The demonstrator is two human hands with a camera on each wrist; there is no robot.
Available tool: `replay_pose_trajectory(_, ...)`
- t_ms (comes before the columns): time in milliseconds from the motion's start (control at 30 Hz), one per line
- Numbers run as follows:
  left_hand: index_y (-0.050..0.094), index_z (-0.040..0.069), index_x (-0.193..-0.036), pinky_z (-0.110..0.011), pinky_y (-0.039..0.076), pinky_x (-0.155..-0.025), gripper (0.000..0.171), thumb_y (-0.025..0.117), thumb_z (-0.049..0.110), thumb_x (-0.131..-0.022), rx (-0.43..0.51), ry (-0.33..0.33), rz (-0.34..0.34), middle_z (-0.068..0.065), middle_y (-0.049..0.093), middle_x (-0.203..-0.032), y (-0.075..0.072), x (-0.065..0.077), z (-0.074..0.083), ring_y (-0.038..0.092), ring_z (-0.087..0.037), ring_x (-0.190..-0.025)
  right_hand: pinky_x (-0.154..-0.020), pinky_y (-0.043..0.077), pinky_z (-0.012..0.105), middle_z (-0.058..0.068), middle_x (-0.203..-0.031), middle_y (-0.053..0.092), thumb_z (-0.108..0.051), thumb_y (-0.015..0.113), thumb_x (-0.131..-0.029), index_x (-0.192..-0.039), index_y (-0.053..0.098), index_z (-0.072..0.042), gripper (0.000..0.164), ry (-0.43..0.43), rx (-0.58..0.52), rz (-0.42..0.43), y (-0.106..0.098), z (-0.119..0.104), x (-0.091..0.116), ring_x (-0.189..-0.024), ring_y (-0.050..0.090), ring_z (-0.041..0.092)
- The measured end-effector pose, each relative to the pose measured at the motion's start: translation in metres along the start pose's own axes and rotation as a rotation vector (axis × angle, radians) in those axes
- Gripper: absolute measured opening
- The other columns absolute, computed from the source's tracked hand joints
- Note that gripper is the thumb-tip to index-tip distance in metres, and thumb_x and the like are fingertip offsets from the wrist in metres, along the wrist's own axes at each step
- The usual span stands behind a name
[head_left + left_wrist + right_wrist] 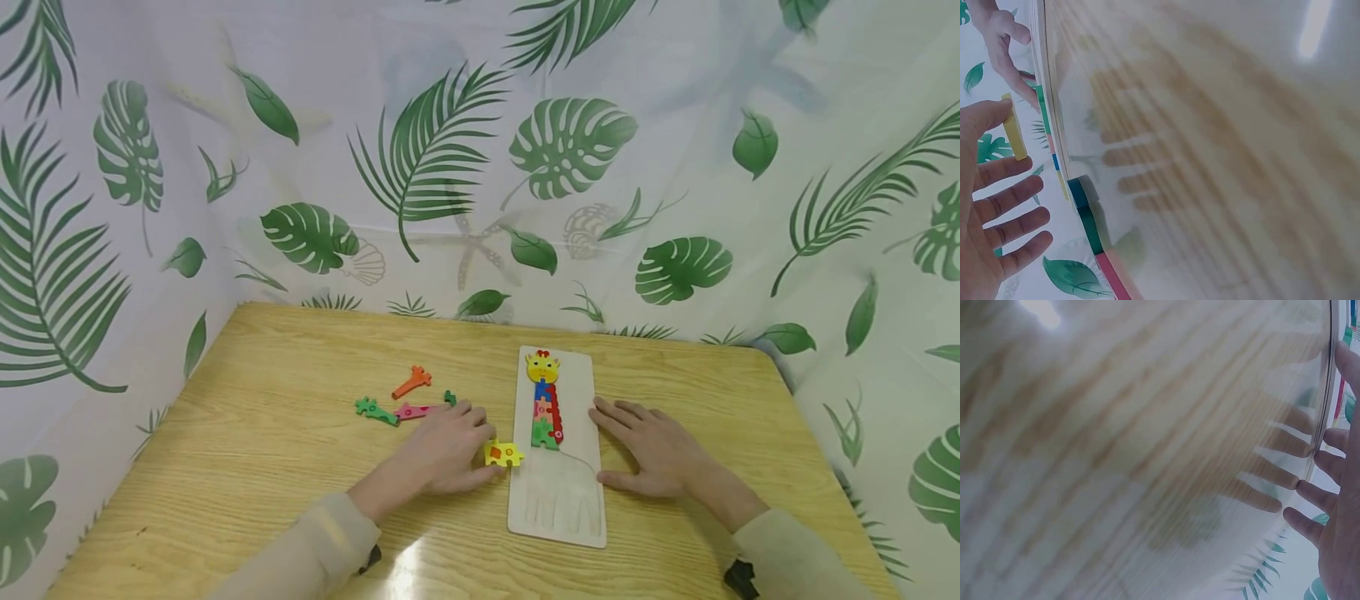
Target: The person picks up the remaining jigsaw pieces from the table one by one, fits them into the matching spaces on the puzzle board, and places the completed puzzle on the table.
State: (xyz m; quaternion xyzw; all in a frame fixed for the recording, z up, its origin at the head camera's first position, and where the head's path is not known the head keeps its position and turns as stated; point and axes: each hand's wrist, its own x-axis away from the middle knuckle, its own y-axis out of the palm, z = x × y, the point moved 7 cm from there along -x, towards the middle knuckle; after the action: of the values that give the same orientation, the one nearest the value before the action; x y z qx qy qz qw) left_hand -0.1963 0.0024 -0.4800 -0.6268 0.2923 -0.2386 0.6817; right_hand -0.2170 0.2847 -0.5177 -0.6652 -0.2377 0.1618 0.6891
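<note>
My left hand pinches a yellow puzzle piece between thumb and index finger, at the left edge of a pale wooden puzzle board. In the left wrist view the same yellow piece appears edge-on, with the other fingers spread. A giraffe's yellow head and blue, pink, green and red neck pieces sit in the board's upper part. Leg-shaped recesses show in its lower part. My right hand touches the board's right edge with fingers extended; nothing is in its grasp.
Loose pieces lie on the wooden table left of the board: an orange one, a green one and a pink one. A dark green piece peeks out behind my left hand. A leaf-print cloth hangs behind the table.
</note>
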Motion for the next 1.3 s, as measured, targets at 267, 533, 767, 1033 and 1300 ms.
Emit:
replay_pose_trajectory(267,0.073,0.021,-0.123,-0.035,0.056,-0.093,0.054,0.059,0.067,-0.098,0.006,0.030,-0.006,0.000,0.072,-0.122,0.004,-0.010,0.003,0.065,-0.019,-0.113,-0.116,0.043,0.066,0.006,-0.171,0.040,-0.085,0.050,-0.090,-0.164,0.040,-0.021,0.098,0.003,0.004,-0.002,-0.002,-0.001,-0.001,-0.151,0.046,0.040)
replay_pose_trajectory(533,0.073,0.020,-0.121,-0.035,0.055,-0.093,0.054,0.059,0.067,-0.099,0.004,0.074,-0.009,0.001,0.072,-0.120,0.004,-0.018,0.009,0.064,-0.019,-0.110,-0.116,0.043,0.066,0.006,-0.171,0.040,-0.085,0.050,-0.090,-0.164,0.040,-0.021,0.098,0.009,0.004,-0.007,-0.003,-0.002,-0.001,-0.151,0.046,0.040)
replay_pose_trajectory(767,0.073,0.022,-0.122,-0.034,0.055,-0.091,0.051,0.059,0.066,-0.099,0.007,0.095,-0.021,0.002,0.073,-0.120,0.004,-0.025,0.018,0.064,-0.017,-0.110,-0.116,0.043,0.066,0.006,-0.171,0.040,-0.085,0.050,-0.090,-0.164,0.039,-0.021,0.098,0.011,0.004,-0.012,-0.001,-0.002,-0.001,-0.151,0.046,0.040)
replay_pose_trajectory(1033,0.073,0.022,-0.123,-0.032,0.056,-0.090,0.050,0.059,0.064,-0.100,0.042,0.109,-0.029,0.003,0.072,-0.122,0.010,-0.033,0.022,0.063,-0.016,-0.111,-0.116,0.043,0.066,0.006,-0.171,0.040,-0.085,0.049,-0.090,-0.164,0.040,-0.021,0.098,0.006,0.007,-0.003,0.001,-0.002,0.000,-0.151,0.046,0.040)
replay_pose_trajectory(1300,0.072,0.023,-0.123,-0.029,0.056,-0.093,0.050,0.058,0.065,-0.100,0.017,0.128,-0.042,0.003,0.071,-0.125,0.014,-0.042,0.027,0.063,-0.015,-0.112,-0.115,0.044,0.066,0.006,-0.171,0.040,-0.084,0.051,-0.090,-0.164,0.040,-0.021,0.098,0.002,0.013,0.009,0.001,-0.001,0.000,-0.150,0.047,0.040)
